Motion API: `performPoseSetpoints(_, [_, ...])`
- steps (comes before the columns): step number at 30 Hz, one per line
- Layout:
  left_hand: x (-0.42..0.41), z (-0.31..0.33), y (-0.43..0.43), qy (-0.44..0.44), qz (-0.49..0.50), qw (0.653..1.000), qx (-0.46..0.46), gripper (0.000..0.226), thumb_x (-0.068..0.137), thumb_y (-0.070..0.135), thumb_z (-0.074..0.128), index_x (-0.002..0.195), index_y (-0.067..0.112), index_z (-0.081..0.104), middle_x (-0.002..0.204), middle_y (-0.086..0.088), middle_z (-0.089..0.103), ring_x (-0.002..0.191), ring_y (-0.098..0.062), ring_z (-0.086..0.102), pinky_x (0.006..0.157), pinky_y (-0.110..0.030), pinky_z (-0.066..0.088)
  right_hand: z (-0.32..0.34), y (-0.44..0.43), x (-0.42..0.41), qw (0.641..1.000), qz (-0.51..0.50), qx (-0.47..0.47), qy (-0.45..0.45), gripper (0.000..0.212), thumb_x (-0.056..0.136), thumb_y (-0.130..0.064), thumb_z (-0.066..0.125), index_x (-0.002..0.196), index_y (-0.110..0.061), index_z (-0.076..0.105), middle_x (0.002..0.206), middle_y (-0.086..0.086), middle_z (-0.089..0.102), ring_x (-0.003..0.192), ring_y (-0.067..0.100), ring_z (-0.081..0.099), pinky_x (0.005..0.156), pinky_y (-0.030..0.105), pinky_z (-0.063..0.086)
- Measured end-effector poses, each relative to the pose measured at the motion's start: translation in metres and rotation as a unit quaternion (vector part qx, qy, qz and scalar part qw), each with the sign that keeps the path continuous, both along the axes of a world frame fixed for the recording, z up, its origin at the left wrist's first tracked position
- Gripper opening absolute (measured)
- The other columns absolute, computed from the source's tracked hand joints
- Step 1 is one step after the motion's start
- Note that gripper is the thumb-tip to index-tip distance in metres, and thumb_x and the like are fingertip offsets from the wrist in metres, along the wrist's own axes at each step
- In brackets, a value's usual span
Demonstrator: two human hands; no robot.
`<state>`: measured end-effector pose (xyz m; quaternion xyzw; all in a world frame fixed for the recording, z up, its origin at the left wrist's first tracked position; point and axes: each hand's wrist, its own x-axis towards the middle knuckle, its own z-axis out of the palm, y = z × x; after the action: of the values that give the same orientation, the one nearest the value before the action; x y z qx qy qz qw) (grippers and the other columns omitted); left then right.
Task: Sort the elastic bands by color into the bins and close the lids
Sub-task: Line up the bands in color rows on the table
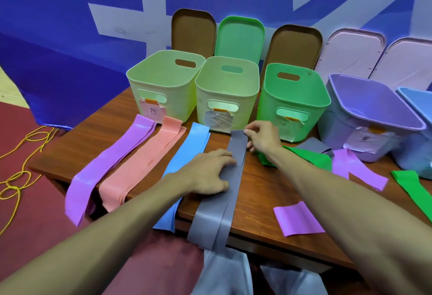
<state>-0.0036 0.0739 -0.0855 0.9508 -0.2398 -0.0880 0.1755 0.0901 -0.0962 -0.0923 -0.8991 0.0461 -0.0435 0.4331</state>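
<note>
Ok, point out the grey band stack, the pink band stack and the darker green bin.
grey band stack (217, 215), head view, lower part of strip
pink band stack (142, 161), head view, middle of top band
darker green bin (312, 128), head view, front wall

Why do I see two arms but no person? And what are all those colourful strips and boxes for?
The camera sits on a person's head and looks down, so you see only their arms. The left hand presses flat on a long grey elastic band, which lies on the brown wooden table and hangs over its near edge. The right hand pinches that band's far end. To the left, purple bands, pink bands and blue bands lie in neat rows. Loose green bands and more purple ones lie on the right. Behind them stand open plastic bins, and the bin lids lean against the blue wall.
</note>
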Motion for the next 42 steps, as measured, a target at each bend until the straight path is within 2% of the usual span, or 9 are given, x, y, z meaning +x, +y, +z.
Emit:
performPoseSetpoints(4, [0.011,-0.004,-0.013,-0.073,0.0,0.997,0.038,0.049,0.085,0.033,0.054,0.133,0.024,0.05,0.137,0.005,0.05,0.124,-0.017,0.046,0.103,-0.032,0.037,-0.009,-0.009,0.004,0.998,0.004,-0.064,0.01,0.01,0.089,-0.016,0.064,0.087,-0.009,0.071,0.062,0.008,0.066,0.049,0.012,0.065,0.059,0.027,0.054])
performPoseSetpoints(7, [0.021,0.003,-0.017,-0.084,-0.004,0.995,0.053,0.04,0.084,0.03,0.053,0.123,0.024,0.06,0.125,0.004,0.059,0.112,-0.019,0.055,0.092,-0.032,0.045,-0.008,-0.01,0.007,0.991,0.004,-0.136,0.008,0.011,0.086,-0.02,0.067,0.088,-0.011,0.074,0.086,0.012,0.07,0.083,0.025,0.067,0.08,0.032,0.053])
performPoseSetpoints(10, [0.024,0.007,-0.02,-0.081,0.003,0.994,0.07,0.037,0.083,0.026,0.053,0.118,0.026,0.063,0.12,0.002,0.063,0.107,-0.022,0.058,0.086,-0.034,0.05,-0.002,-0.007,0.008,0.985,0.01,-0.171,0.0,0.009,0.084,-0.017,0.068,0.089,-0.013,0.072,0.1,0.014,0.069,0.097,0.03,0.063,0.08,0.033,0.05])
performPoseSetpoints(20, [0.015,0.007,-0.04,-0.133,0.014,0.982,0.136,0.03,0.085,0.045,0.045,0.09,0.019,0.06,0.104,-0.008,0.067,0.096,-0.029,0.06,0.07,-0.032,0.039,0.039,-0.083,-0.048,0.963,-0.007,-0.257,-0.085,0.029,0.083,-0.018,0.054,0.108,-0.02,0.068,0.108,0.007,0.069,0.107,0.03,0.06,0.087,0.037,0.049])
performPoseSetpoints(29, [0.008,0.034,-0.078,-0.104,-0.053,0.938,0.325,0.039,0.087,0.036,0.048,0.124,0.026,0.05,0.125,-0.008,0.057,0.115,-0.029,0.055,0.09,-0.037,0.044,0.0,-0.167,-0.123,0.969,-0.02,-0.222,-0.11,0.014,0.089,-0.026,0.059,0.097,-0.02,0.069,0.095,0.003,0.069,0.084,0.019,0.059,0.078,0.033,0.046])
performPoseSetpoints(32, [-0.001,0.031,-0.105,-0.152,-0.043,0.97,0.184,0.034,0.088,0.029,0.046,0.118,0.02,0.058,0.12,-0.006,0.057,0.115,-0.027,0.054,0.089,-0.037,0.045,-0.013,-0.173,-0.129,0.975,-0.023,-0.21,-0.071,0.018,0.09,-0.027,0.058,0.101,-0.019,0.07,0.1,0.003,0.07,0.092,0.021,0.061,0.081,0.032,0.047])
performPoseSetpoints(35, [-0.006,0.02,-0.135,-0.074,-0.006,0.997,-0.016,0.032,0.089,0.026,0.049,0.118,0.019,0.059,0.123,-0.006,0.058,0.115,-0.025,0.053,0.092,-0.034,0.043,-0.024,-0.176,-0.135,0.979,-0.019,-0.18,-0.096,0.021,0.089,-0.021,0.061,0.107,-0.014,0.07,0.1,0.005,0.069,0.094,0.021,0.061,0.084,0.027,0.043])
performPoseSetpoints(39, [0.001,0.004,-0.17,0.001,0.073,0.977,-0.199,0.03,0.088,0.019,0.056,0.115,0.009,0.061,0.115,-0.007,0.065,0.108,-0.022,0.058,0.09,-0.026,0.042,-0.038,-0.181,-0.14,0.979,-0.028,-0.145,-0.143,0.02,0.089,-0.02,0.062,0.107,-0.014,0.069,0.102,0.002,0.068,0.098,0.017,0.058,0.085,0.016,0.035])
performPoseSetpoints(42, [0.004,0.0,-0.187,0.049,0.14,0.945,-0.293,0.024,0.085,0.015,0.062,0.108,0.009,0.061,0.091,-0.003,0.064,0.085,-0.017,0.058,0.068,-0.02,0.04,-0.041,-0.182,-0.135,0.98,-0.032,-0.122,-0.153,0.019,0.089,-0.018,0.061,0.105,-0.013,0.07,0.101,0.002,0.068,0.097,0.017,0.058,0.085,0.018,0.037])
